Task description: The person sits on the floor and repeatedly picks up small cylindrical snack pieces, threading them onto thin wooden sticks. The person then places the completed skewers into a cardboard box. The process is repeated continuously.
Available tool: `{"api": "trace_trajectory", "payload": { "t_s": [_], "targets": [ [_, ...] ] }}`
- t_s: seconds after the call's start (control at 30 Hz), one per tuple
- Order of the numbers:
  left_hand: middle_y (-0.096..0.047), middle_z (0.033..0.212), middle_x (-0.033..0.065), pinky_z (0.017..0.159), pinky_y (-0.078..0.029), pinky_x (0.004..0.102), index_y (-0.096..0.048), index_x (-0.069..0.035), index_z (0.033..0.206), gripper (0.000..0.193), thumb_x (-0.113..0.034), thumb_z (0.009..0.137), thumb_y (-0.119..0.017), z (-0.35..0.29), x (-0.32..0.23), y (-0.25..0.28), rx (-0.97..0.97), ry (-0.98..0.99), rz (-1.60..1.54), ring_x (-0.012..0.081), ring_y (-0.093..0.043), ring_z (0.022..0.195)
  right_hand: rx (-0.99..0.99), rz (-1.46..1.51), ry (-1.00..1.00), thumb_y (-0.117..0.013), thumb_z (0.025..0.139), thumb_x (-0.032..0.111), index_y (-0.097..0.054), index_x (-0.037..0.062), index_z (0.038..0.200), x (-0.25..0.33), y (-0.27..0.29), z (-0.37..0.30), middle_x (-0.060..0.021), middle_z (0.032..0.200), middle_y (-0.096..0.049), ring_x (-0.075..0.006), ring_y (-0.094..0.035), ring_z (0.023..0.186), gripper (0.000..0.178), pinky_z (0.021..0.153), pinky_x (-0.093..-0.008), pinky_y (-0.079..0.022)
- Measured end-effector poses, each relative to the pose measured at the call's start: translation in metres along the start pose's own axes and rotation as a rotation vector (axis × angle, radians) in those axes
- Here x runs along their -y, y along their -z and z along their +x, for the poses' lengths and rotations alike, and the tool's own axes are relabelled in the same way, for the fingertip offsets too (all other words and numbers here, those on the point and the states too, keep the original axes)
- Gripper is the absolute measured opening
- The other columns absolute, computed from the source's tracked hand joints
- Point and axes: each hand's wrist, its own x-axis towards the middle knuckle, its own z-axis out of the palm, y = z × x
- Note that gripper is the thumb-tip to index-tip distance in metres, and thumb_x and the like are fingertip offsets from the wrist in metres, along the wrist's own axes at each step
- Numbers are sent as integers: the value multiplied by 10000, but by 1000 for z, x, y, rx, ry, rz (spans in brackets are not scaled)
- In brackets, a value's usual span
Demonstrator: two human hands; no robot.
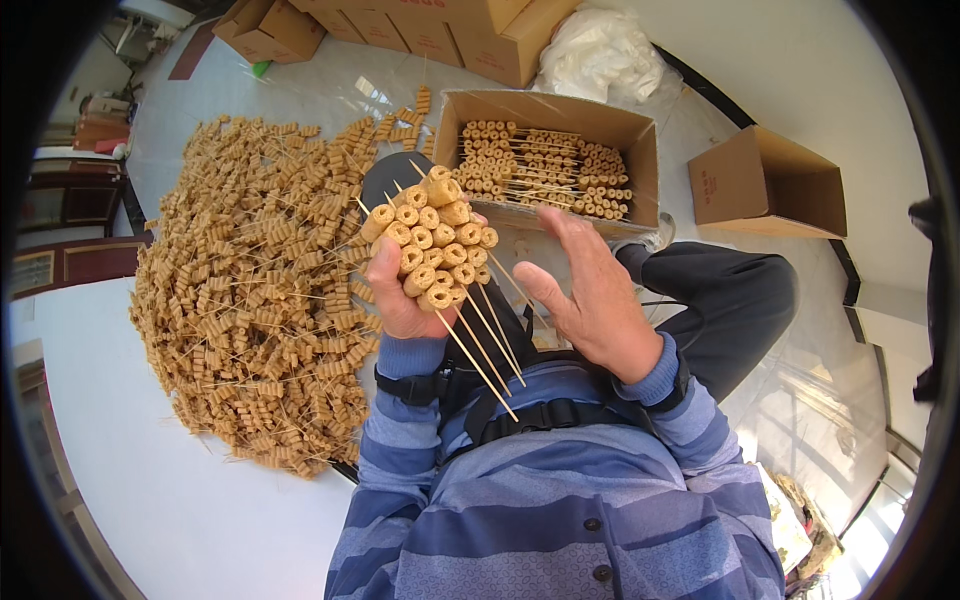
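A bundle of skewers [440,240], threaded with tan hollow rolls, rests in my left hand [400,300], whose thumb and palm close round its left side. The bare stick ends point down toward my belt, and a few tips poke out at the upper left. My right hand [590,295] is raised just right of the bundle, fingers stretched and apart, holding nothing. Beyond the hands stands an open cardboard box [560,215] with similar skewers packed in rows inside. To the left lies a large heap of loose skewers [250,300].
An open carton [765,185] lies at the right. More cardboard boxes [430,35] line the back, beside a white plastic bag [605,55]. My bent right knee [745,290] is close to the packed box. Some stray skewers [405,125] lie between the heap and that box.
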Motion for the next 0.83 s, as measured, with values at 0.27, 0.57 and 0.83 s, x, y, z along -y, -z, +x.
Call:
{"api": "trace_trajectory", "payload": {
  "t_s": [0.27, 0.57, 0.83],
  "targets": [
    [-473, 1473, 183, 1132, -399, 426, -361, 6, 1488, 786, -499, 905, -514, -2, 12, -19, -22, 9, 23, 305, -507, 1331, -94, -238, 318, -582, 948, 507, -448, -27, 1420, 23, -16, 27, -224, 1491, -424, -387, -389, 1386, 726, 1134, -489, -301],
    [-417, 1525, 169, 1160, -366, 429, -320, -7, 1516, 843, -527, 891, -543, -2, 5, -29, 126, 108, 272, 295, -447, 1384, -70, -58, 334, -671, 885, 524, -316, -75, 1479, 17, -16, 27, -290, 1527, -329, -438, -329, 1419, 915, 1166, -509, -264],
    [-484, 1439, 141, 1092, -441, 387, -327, -6, 1500, 921, -517, 852, -736, 5, 21, -21, 96, 121, 172, 257, -514, 1306, -122, -11, 176, -697, 887, 450, -281, -82, 1494, 5, -34, 20, -323, 1527, -306, -456, -311, 1428, 908, 1177, -507, -262]
  ]
}}
